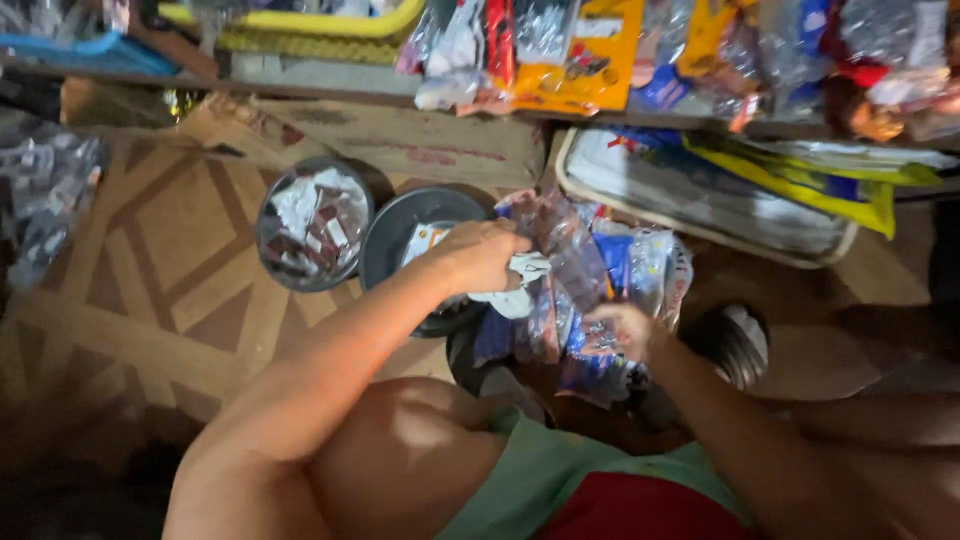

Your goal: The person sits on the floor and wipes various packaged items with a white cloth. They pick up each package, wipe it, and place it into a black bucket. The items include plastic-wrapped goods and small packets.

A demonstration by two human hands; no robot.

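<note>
Fingers of my right hand (622, 328) pinch the sachet bundle (590, 290) low to steady it over my lap; left hand (482, 255) clamps its top, pulling. Bowl (395, 235) just behind catches loose ones; second bowl (313, 225) beside it is full; shelf (640, 115) beyond.

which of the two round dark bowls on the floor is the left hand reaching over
The right-hand bowl, beside the clear bag of packets: the left hand is over its rim. The other bowl, further left and full of small wrappers, lies clear of both hands.
</note>
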